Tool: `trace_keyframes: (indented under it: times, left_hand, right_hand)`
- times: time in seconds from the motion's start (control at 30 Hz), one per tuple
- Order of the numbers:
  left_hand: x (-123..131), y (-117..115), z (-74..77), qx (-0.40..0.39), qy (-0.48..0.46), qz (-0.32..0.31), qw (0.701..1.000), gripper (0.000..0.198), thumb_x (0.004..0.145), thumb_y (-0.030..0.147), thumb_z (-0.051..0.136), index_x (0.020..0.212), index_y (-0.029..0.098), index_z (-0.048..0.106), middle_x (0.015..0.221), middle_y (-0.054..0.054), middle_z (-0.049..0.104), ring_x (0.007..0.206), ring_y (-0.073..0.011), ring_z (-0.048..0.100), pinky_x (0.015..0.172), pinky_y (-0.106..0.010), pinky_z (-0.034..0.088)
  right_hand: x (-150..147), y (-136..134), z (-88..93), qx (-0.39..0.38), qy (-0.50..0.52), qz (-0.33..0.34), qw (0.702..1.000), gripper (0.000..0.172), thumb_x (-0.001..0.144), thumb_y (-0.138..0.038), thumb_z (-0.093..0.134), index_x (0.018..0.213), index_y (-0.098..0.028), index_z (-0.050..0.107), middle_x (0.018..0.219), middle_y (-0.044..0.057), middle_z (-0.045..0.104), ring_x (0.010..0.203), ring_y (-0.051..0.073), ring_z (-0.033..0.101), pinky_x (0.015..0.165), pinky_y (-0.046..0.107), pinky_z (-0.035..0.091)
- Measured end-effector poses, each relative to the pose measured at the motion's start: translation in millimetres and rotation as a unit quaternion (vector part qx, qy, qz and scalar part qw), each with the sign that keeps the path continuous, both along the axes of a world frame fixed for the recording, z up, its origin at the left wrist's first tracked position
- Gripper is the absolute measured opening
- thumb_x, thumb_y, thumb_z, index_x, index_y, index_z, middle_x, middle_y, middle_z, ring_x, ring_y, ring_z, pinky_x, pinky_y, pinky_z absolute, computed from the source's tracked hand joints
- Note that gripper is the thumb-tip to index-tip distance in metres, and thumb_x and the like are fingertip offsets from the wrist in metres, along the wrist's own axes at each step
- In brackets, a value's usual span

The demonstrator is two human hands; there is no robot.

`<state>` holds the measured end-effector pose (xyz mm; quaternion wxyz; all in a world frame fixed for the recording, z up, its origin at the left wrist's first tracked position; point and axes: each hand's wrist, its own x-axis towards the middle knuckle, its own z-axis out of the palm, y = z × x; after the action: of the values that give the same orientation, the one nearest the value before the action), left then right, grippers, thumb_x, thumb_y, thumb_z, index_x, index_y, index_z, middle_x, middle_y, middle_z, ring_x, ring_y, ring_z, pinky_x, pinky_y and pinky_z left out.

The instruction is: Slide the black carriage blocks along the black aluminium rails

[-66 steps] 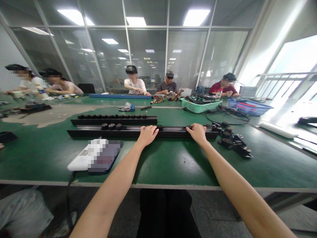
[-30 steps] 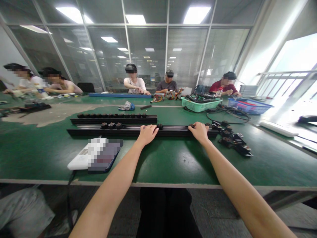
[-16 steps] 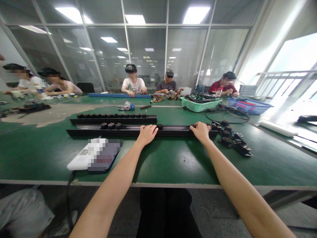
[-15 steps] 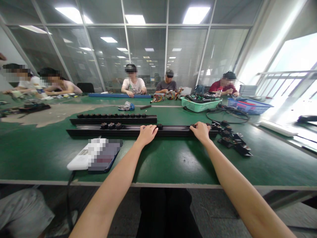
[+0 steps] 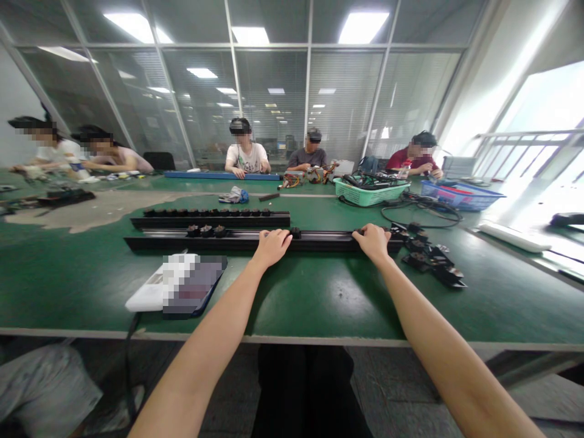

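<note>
A long black channel-shaped rail (image 5: pixel 201 244) lies crosswise on the green table in front of me. My left hand (image 5: pixel 274 248) is closed over its middle, fingers curled into the channel. Towards the rail's right end, my right hand (image 5: pixel 374 242) grips it in the same way. Dark bits show at the fingertips of both hands, too covered to make out. Just right of my left hand, a small black block (image 5: pixel 295 233) sits in the channel. Farther left stand three small round-topped black parts (image 5: pixel 207 231). Loose black angular parts (image 5: pixel 417 258) lie beyond the right end.
Behind lies a second black rail (image 5: pixel 210 222) with a row of small parts. A white device and dark phone (image 5: pixel 218 277) lie front left. Farther back are a crumpled cloth (image 5: pixel 234 195), a green basket (image 5: pixel 371 193), a blue basket (image 5: pixel 460 196) and cables. Several people sit around.
Both hands keep their places on the rail, with hardly any movement. The whole view has shifted very slightly.
</note>
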<state>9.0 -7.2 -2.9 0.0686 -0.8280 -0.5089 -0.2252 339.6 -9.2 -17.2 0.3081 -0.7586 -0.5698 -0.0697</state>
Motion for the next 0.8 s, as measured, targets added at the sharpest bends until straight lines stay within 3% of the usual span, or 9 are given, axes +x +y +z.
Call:
trace_keyframes:
  times: [0.8]
  left_hand:
    - [-1.1, 1.3, -0.8, -0.004, -0.008, -0.005, 1.000, 0.035, 0.109, 0.037, 0.035, 0.124, 0.025, 0.065, 0.128, -0.009, 0.073, 0.123, -0.0248, 0.063, 0.109, -0.046, 0.032]
  right_hand:
    - [14.8, 1.2, -1.8, -0.003, 0.007, -0.043, 0.999, 0.036, 0.087, -0.044, 0.056, 0.098, -0.014, 0.074, 0.103, 0.019, 0.074, 0.104, 0.036, 0.060, 0.093, 0.046, 0.035]
